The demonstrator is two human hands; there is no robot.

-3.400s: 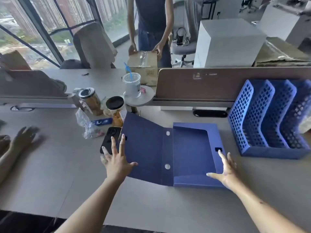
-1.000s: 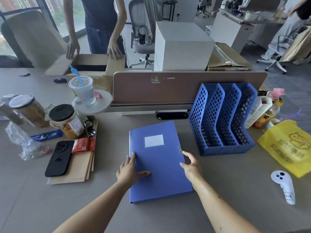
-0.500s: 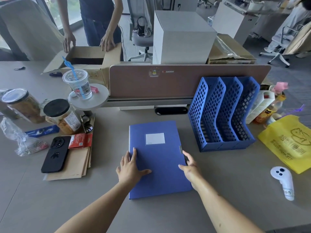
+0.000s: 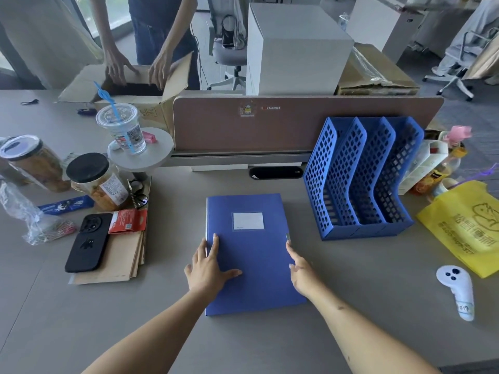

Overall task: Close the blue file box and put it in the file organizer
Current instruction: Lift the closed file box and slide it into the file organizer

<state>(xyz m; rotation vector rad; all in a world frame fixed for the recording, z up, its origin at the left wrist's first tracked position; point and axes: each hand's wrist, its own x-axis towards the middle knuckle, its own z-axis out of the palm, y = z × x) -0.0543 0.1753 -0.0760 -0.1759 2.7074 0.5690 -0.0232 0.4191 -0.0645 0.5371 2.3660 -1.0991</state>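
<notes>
The blue file box (image 4: 256,263) lies flat and closed on the grey desk, white label facing up. My left hand (image 4: 208,268) rests on its left edge, palm down, fingers spread, thumb lying across the cover. My right hand (image 4: 301,273) touches the right edge just below the small metal clasp, fingers loosely extended along the side. Neither hand has lifted the box. The blue file organizer (image 4: 359,179), with three latticed slots, stands upright to the right of the box, a short gap away.
Left of the box lie a black phone (image 4: 87,242) on brown envelopes (image 4: 118,260), a red packet, jars and a plastic cup. A white controller (image 4: 457,291) and yellow bag (image 4: 467,225) sit to the right. A partition (image 4: 270,125) runs behind; a person handles a cardboard box beyond it.
The box's flap, open 3.4 s ago, is closed. Over the last second both hands stayed on the box's edges, my left thumb sliding a little further onto the cover.
</notes>
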